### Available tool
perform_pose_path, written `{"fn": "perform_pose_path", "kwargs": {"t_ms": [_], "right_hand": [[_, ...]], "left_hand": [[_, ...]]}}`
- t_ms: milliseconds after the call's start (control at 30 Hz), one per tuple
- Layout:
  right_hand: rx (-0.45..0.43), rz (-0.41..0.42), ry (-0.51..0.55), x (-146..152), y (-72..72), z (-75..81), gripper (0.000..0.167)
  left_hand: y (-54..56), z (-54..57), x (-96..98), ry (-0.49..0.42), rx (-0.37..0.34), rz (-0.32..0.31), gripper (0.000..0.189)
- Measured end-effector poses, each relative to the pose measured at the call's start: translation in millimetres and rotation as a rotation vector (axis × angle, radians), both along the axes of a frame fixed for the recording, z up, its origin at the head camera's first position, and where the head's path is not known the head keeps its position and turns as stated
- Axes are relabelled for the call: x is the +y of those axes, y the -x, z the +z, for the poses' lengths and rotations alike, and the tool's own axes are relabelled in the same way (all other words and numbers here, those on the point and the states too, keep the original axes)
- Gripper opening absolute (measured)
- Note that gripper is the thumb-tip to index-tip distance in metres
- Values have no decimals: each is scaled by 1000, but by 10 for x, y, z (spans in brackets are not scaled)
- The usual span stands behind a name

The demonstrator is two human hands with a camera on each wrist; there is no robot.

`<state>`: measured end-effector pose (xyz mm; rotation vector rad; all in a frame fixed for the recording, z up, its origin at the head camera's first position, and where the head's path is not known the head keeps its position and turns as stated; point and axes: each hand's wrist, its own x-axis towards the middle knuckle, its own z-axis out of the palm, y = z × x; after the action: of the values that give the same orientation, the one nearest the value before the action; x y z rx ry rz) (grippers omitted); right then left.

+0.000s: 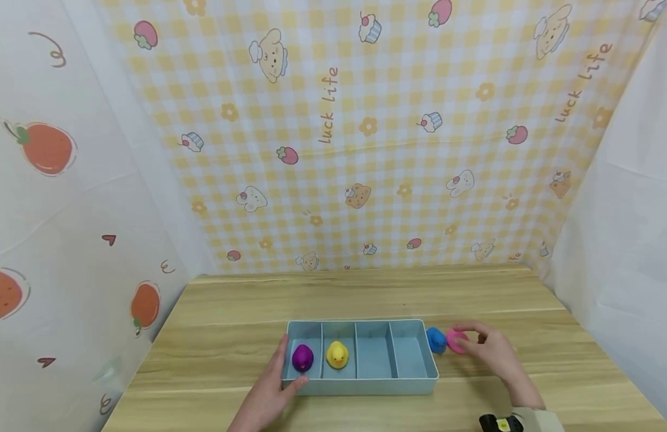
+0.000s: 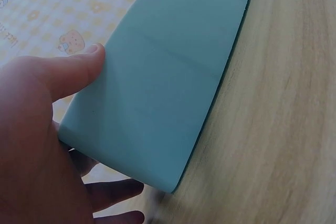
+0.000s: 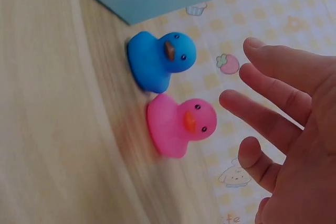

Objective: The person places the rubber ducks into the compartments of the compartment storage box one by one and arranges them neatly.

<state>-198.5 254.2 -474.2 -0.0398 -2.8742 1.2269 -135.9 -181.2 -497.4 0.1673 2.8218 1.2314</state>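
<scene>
In the head view, the box (image 1: 366, 387) sits on the worktop (image 1: 220, 336), low in the middle. The purple duck (image 1: 303, 358) is in its first slot from the left and the yellow duck (image 1: 337, 355) in the second. The left hand (image 1: 266, 389) holds the box's left end, pinching its near corner between thumb and fingers. Lower right, the blue duck (image 3: 157, 61) and pink duck (image 3: 181, 127) sit side by side. The right hand (image 1: 494, 353) is near the pink one, fingers spread.
</scene>
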Motion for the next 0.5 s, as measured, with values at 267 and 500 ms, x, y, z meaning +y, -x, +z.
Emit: {"fn": "perform_pose_path", "kwargs": {"t_ms": [267,500], "right_hand": [[-51,9,-89,124,-51,-82,52],[-63,35,-41,132,-9,-153,58]], "left_hand": [[-21,-47,20,-22,-11,1,90],[10,-4,-1,-6,-8,1,90]]}}
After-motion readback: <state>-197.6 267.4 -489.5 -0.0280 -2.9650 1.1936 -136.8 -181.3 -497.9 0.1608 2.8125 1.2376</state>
